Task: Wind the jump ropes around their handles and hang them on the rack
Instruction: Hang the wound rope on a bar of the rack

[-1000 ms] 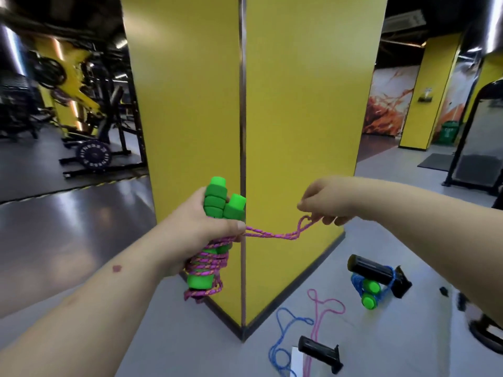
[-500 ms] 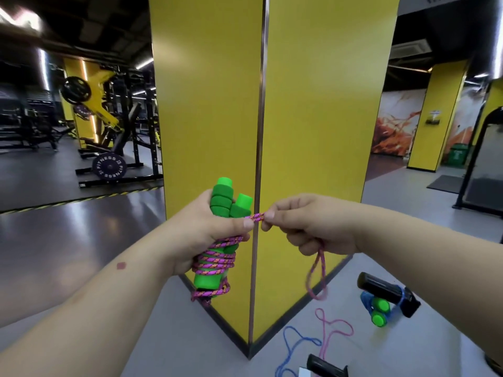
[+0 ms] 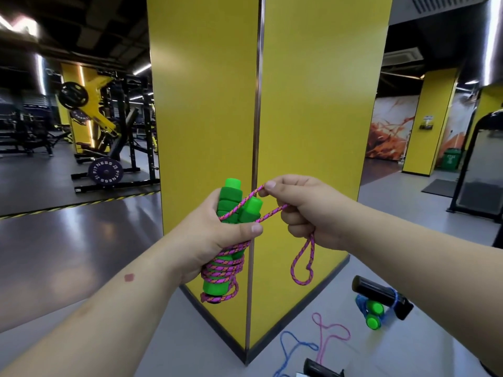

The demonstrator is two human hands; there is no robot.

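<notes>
Left hand clamped round two green handles, upright before yellow pillar; pink rope wound round lower part. Right hand pinches rope end beside handle tops, loop dangling below. Second bundle, blue rope, on floor right.

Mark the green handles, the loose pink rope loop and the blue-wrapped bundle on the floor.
green handles (image 3: 230,198), head view, upper foam segments above the left hand.
pink rope loop (image 3: 302,263), head view, strand hanging below the right hand.
blue-wrapped bundle (image 3: 374,314), head view, green handle end.
</notes>
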